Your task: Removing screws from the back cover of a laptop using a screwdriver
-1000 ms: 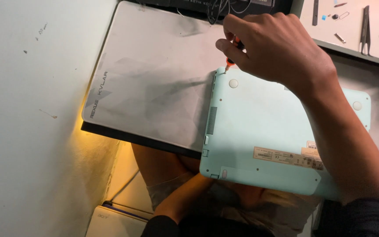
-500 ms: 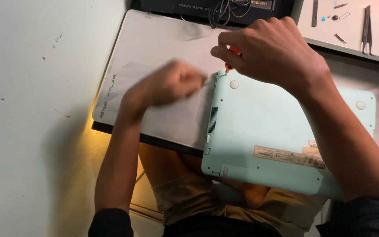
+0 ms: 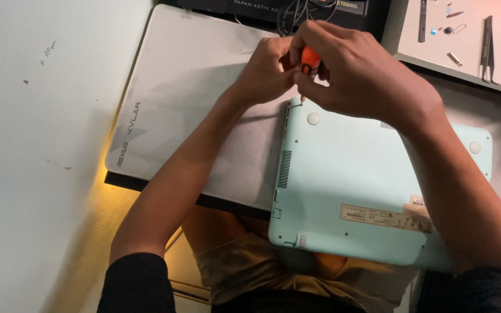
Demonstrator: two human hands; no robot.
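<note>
A mint-green laptop (image 3: 355,185) lies upside down on a large grey desk mat (image 3: 192,98), its near edge hanging over my lap. My right hand (image 3: 360,75) is closed around an orange-handled screwdriver (image 3: 310,58), whose tip stands on the laptop's far left corner. My left hand (image 3: 265,72) is pressed against the right hand beside the screwdriver; its fingers are curled at the tool's shaft, mostly hidden behind the right hand.
A white wall (image 3: 36,156) runs down the left side. A black box and cables (image 3: 297,8) lie behind the mat. At the back right a pale board (image 3: 465,52) carries tweezers (image 3: 487,40), small screws and bits. A white rubber foot (image 3: 313,119) sits near the screwdriver tip.
My left arm came up from under the desk, crossed the mat and now rests against the right hand at the screwdriver. The right hand stays on the same laptop corner.
</note>
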